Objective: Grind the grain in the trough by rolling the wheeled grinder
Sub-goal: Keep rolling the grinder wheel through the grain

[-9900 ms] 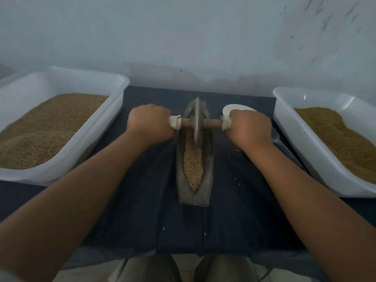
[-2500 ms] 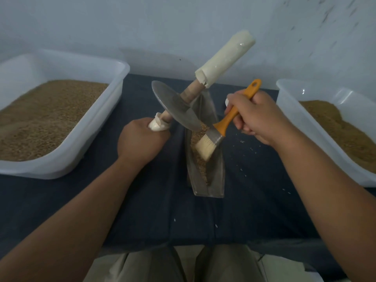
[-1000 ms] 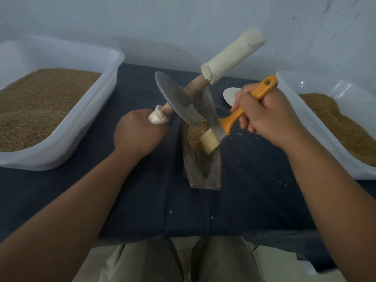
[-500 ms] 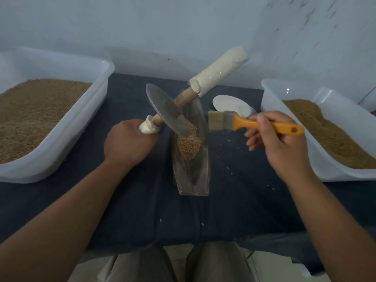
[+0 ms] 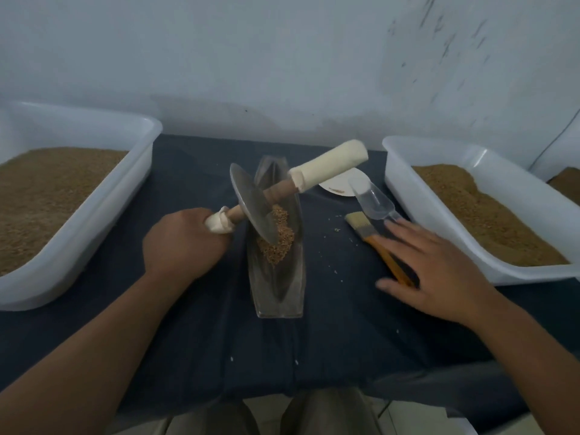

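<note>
Wheeled grinder [image 5: 251,205] tilted in boat-shaped trough [image 5: 279,293], left hand [image 5: 182,243] gripping cloth-wrapped handle [image 5: 219,221], right hand [image 5: 439,265] spread flat

left hand [image 5: 185,243] gripping tilted grinder [image 5: 251,204] over trough [image 5: 277,277], right hand [image 5: 439,271] flat above brush [image 5: 373,240]

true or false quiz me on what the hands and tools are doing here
1. The grinder is tilted, its right handle raised. True.
2. Both hands grip the grinder. False: only the left hand grips it; the right hand is open over the brush.
3. The trough is empty. False: grain lies in it.
4. A clear scoop lies beside the brush. True.
</note>
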### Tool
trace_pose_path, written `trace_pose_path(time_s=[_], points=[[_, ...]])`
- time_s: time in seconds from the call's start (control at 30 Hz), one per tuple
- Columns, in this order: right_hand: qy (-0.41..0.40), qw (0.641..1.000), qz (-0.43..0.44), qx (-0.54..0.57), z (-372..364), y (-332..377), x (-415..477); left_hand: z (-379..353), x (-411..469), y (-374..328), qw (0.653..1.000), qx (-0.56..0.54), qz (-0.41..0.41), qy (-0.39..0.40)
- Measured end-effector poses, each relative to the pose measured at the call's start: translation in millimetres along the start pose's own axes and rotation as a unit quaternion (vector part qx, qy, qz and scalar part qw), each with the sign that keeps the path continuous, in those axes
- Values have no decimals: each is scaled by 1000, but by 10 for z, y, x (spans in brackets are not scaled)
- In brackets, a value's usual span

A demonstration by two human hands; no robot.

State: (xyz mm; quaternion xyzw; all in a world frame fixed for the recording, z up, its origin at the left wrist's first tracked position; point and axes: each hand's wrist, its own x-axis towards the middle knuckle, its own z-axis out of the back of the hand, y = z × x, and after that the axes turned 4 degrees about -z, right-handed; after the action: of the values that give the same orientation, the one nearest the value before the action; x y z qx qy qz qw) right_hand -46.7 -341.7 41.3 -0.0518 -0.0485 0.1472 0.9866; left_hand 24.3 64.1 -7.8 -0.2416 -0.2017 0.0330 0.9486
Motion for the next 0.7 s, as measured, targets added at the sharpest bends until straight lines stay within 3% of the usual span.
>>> trace_pose_path(time_s=[0.07,0.13,0.33,0.5,0.63,0.7], points=[[-193,978,38,66,173,161,123,-5,28,-15,999,26,-27,-17],[-275,957,52,71,304,315,345,-1,55,-44,996,61,-65,-26],[-147,988,27,-31,354,728,897,87,112,-84,972,159,-171,-13],[-190,981,-5,-44,123,742,987,198,241,-103,960,194,-196,57],[-166,983,-59,-51,-24,703,1342,162,585,-161,950,214,-180,140],[-163,981,-94,-43,-38,695,1588,96,806,-246,952,215,-172,133]])
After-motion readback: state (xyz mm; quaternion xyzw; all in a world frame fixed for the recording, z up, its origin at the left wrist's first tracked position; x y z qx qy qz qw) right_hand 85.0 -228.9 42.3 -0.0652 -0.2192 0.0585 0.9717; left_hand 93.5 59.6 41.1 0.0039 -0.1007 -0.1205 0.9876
